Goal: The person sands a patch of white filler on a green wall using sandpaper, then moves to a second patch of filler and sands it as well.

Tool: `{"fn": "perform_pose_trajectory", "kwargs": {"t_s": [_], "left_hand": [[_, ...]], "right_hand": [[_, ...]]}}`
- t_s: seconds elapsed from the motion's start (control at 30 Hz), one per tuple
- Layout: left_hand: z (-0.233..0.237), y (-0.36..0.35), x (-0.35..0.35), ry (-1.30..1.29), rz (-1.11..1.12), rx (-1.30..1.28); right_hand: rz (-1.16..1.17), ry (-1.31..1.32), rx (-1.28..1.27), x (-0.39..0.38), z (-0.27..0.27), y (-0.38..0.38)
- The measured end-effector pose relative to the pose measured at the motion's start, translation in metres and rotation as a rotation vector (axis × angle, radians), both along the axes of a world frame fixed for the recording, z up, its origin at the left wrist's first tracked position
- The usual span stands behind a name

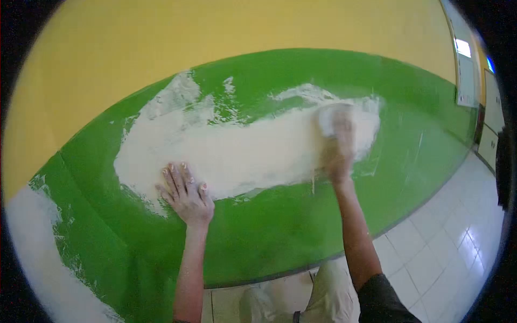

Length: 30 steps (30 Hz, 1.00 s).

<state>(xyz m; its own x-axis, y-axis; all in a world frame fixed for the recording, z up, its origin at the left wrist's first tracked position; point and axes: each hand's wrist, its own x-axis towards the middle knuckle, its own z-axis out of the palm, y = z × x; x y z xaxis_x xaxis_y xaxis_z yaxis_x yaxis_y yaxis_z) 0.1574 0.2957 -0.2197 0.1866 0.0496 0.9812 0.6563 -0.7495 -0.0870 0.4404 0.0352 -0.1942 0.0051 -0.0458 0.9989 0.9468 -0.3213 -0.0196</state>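
Observed through my remote head view: the right hand [340, 148] is closed on a pale, whitish, rounded pad [326, 121] of material I cannot identify; motion blur hides exactly how the fingers wrap it. The pad lies at the fingertips, toward the inner side of the grip, against a broad, elongated white coating [253, 156] with ragged edges. I log this coating mostly to the left of the grip, with a short end reaching past it on the right. Well left of the grip and lower, the left hand [186, 196] holds nothing; its fingers are spread over the coating's lower edge, tips whitened. Around both hands runs the green painted lower wall [269, 231]; far above the grip is the yellow painted upper wall [269, 24]. Below and right of the grip I note the pale, glossy floor tiles [425, 237]; directly below, beige trouser legs [328, 290].
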Motion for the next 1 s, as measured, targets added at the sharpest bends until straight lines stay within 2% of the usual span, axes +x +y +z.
{"fn": "perform_pose_trajectory", "kwargs": {"t_s": [0.03, 0.07, 0.13, 0.2, 0.27, 0.33, 0.4, 0.47, 0.5, 0.57, 0.6, 0.63, 0.7, 0.73, 0.8, 0.93, 1.0], "left_hand": [[0.000, -0.003, 0.003, -0.015, 0.008, -0.010], [-0.002, -0.006, 0.003, -0.018, 0.011, -0.023], [-0.002, -0.008, 0.005, -0.034, 0.003, -0.023], [-0.001, -0.008, 0.006, -0.047, -0.004, -0.022], [-0.003, -0.011, 0.003, -0.006, 0.004, -0.037], [-0.004, -0.010, 0.001, -0.004, 0.005, -0.032], [-0.005, -0.009, 0.002, 0.003, 0.011, -0.029], [-0.005, -0.007, 0.004, -0.010, -0.008, -0.023], [-0.006, -0.007, 0.004, 0.004, -0.007, -0.029], [-0.004, -0.006, 0.005, -0.041, -0.055, -0.008], [-0.004, -0.007, 0.006, -0.045, -0.056, -0.010], [-0.004, -0.007, 0.006, -0.045, -0.060, -0.009], [-0.003, -0.004, 0.004, -0.044, -0.061, 0.000], [-0.004, -0.005, 0.005, -0.041, -0.046, -0.009], [-0.007, -0.006, 0.003, -0.021, -0.028, -0.023], [-0.006, -0.004, 0.007, -0.031, -0.036, -0.007], [-0.006, -0.003, 0.007, -0.041, -0.044, -0.008]], "right_hand": [[-0.001, 0.116, 0.175, -0.002, 0.011, -0.009], [0.004, 0.117, 0.171, -0.013, 0.013, 0.003], [-0.075, 0.292, 0.290, -0.042, 0.011, 0.044], [0.067, 0.109, 0.180, -0.080, -0.018, 0.070], [0.008, 0.011, -0.121, -0.090, -0.076, 0.071], [0.033, -0.014, -0.157, -0.082, -0.080, 0.062], [0.029, -0.014, -0.163, -0.085, -0.047, 0.061], [0.037, -0.030, -0.108, -0.097, 0.029, 0.067], [0.048, -0.046, -0.064, -0.098, 0.043, 0.068], [0.062, -0.036, -0.086, -0.096, 0.036, 0.065], [0.073, -0.039, -0.101, -0.096, 0.032, 0.063], [0.039, -0.004, -0.118, -0.095, 0.003, 0.062], [-0.014, 0.027, -0.157, -0.089, -0.084, 0.061], [-0.033, 0.013, -0.186, -0.096, -0.087, 0.055], [-0.024, 0.012, -0.166, -0.089, -0.080, 0.062], [0.072, -0.045, -0.030, -0.097, 0.038, 0.077], [0.087, -0.017, -0.037, -0.103, 0.042, 0.078]]}}
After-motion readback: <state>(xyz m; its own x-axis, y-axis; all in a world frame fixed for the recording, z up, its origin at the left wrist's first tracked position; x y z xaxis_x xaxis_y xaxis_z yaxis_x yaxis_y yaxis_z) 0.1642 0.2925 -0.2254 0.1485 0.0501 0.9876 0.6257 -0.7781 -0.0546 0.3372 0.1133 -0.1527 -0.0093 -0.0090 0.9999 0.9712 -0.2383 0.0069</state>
